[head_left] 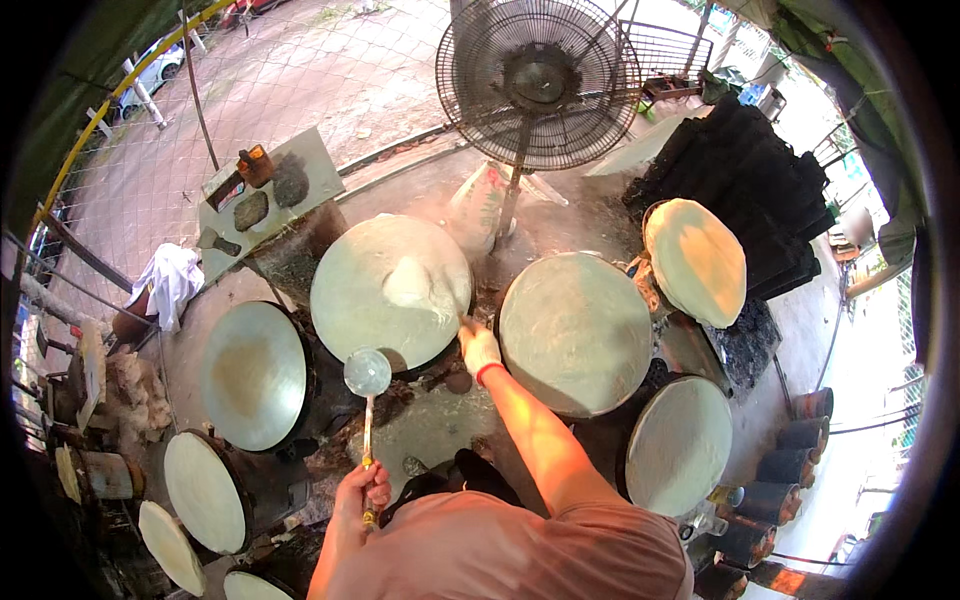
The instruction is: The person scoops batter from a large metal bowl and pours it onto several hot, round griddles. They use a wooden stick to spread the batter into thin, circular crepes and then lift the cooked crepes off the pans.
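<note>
My left hand (361, 491) grips a ladle (367, 431), its round metal bowl raised beside the near edge of a round griddle (349, 300). A pale layer covers that griddle, and a thicker white mass (409, 283) lies on it right of the middle. At the griddle's right rim is my right hand (478, 346), pale as if gloved, with a red band at the wrist. Its fingertips are too small to tell whether they pinch anything. Close by on the right stands a second round griddle (576, 330) with a pale sheet over it.
A bare metal pan (255, 376) and a pale-covered griddle (204, 491) are at left. Another covered griddle (679, 446) is at right, below a stack of pale round sheets (696, 259). A standing fan (538, 82), dark stacked slabs (739, 187) and blackened cylinders (784, 466) stand around.
</note>
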Available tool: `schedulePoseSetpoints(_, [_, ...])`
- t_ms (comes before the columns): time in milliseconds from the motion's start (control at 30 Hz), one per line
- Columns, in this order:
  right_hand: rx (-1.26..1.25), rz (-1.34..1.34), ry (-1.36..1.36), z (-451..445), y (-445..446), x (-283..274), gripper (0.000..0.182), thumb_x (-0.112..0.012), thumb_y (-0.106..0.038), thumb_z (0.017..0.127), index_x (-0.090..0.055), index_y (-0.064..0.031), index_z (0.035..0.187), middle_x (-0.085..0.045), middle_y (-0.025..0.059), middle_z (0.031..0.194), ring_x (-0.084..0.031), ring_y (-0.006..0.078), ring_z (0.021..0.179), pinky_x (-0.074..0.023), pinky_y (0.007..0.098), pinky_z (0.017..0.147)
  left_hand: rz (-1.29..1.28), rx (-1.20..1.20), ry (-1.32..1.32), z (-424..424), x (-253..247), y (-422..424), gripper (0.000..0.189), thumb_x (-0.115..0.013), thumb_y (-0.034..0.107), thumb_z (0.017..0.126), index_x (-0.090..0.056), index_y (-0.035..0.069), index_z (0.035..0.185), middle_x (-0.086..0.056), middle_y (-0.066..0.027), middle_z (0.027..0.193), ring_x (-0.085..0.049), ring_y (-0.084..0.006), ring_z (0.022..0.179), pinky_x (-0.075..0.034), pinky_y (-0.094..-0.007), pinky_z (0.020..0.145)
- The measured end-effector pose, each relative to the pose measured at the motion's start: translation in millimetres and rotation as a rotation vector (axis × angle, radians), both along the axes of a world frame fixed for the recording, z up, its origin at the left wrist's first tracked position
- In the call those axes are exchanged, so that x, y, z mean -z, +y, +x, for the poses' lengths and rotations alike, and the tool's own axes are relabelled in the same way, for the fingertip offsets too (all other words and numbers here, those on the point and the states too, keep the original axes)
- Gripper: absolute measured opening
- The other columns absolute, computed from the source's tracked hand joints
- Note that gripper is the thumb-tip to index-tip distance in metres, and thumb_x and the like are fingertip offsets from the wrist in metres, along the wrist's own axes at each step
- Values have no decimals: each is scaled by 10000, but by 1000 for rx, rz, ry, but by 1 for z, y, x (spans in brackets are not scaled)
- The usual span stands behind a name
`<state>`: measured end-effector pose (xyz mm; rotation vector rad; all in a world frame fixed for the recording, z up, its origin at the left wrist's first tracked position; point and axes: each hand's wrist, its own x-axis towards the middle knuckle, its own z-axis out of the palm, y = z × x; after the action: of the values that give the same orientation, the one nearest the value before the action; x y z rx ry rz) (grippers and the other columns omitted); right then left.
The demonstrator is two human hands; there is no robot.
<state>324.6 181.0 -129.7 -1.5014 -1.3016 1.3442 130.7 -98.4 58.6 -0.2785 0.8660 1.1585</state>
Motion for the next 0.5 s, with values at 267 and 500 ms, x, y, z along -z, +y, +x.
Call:
schedulePoseSetpoints(267, [-117,-31,163,-10,31,-46,422,-512,-223,864,-532,17,1211,-606,56,873,-552,167,740,-441,290,689,-114,83,205,-1,13,16,138,-471,135,919,-409,79,809,-382,-2,589,-340,-82,419,-276,-227,358])
schedulePoseSetpoints(500, [-209,-412,336,37,-39,-50,360,-534,-237,856,-580,-68,1171,-500,-14,708,-402,82,509,-307,246,423,-58,302,916,-4,33,90,155,-514,122,875,-395,58,798,-412,-37,587,-409,-136,393,-316,-297,337])
